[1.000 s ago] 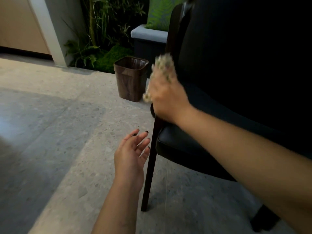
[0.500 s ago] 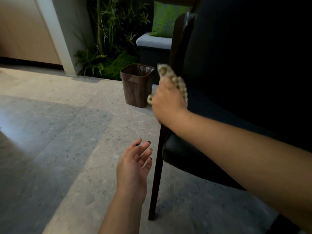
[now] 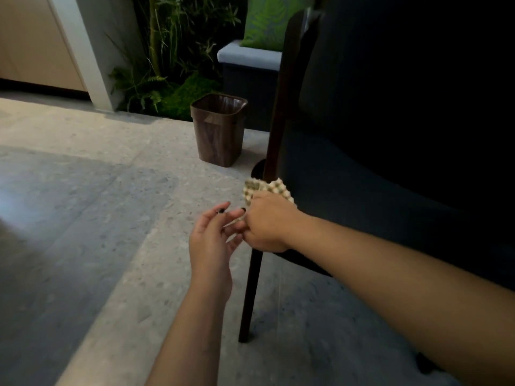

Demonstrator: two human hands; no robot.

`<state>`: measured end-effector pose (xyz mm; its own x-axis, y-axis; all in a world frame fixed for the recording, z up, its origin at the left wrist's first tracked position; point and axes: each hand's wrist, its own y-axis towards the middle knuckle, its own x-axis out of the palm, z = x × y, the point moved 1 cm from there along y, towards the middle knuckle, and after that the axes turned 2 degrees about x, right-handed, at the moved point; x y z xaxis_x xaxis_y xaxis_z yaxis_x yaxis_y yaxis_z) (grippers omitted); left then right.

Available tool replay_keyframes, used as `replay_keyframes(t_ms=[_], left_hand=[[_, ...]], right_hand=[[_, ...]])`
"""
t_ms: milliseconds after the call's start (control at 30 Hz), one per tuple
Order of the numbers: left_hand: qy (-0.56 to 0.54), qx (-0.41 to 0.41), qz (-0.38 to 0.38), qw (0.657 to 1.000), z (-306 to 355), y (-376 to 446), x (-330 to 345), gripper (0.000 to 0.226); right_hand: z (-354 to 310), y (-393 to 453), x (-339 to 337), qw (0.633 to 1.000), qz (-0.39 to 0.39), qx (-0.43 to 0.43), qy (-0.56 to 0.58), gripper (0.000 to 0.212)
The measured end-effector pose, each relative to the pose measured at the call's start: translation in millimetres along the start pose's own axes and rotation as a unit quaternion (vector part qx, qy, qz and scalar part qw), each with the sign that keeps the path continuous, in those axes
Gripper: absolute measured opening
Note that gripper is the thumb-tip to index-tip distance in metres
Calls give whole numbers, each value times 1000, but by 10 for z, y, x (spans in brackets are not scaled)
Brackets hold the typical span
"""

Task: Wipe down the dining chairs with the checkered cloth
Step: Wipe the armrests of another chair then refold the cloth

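Near the middle of the frame, the right hand (image 3: 266, 224) grips the bunched checkered cloth (image 3: 267, 188), with its fingers curled round it. The cloth sticks out above the knuckles and lies against the dark wooden frame post of the dining chair (image 3: 362, 176), about at seat height. The chair fills the right side of the frame, its dark upholstered back and seat in deep shadow, and one slim front leg runs down to the speckled floor (image 3: 83, 218) at lower centre.

The left hand (image 3: 214, 240) is just left of the right hand, palm turned inward and fingers loosely spread, holding nothing; its fingertips lie close to the right hand's knuckles, though contact cannot be told.

Above centre a brown waste bin (image 3: 220, 129) stands on the floor, with green plants (image 3: 167, 65) behind it at upper centre.
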<state>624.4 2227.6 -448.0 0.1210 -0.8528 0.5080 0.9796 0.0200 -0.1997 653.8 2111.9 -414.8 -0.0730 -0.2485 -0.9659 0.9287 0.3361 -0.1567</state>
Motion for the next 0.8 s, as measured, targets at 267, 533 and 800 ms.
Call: replay_keyframes(t_ms=[267,533,800], left_hand=[[207,147,-194,948,-219,-390,417,23],[481,213,-444,725,-895,-886,1646,24],[636,362,-538,418,-1813,-1004,2871,62]], right_hand=[[200,-1474,274,590,231,309,709,44],[810,-3302,674,90,462,453,758,32],[1733,-3485,870,221,664,464,544,35]])
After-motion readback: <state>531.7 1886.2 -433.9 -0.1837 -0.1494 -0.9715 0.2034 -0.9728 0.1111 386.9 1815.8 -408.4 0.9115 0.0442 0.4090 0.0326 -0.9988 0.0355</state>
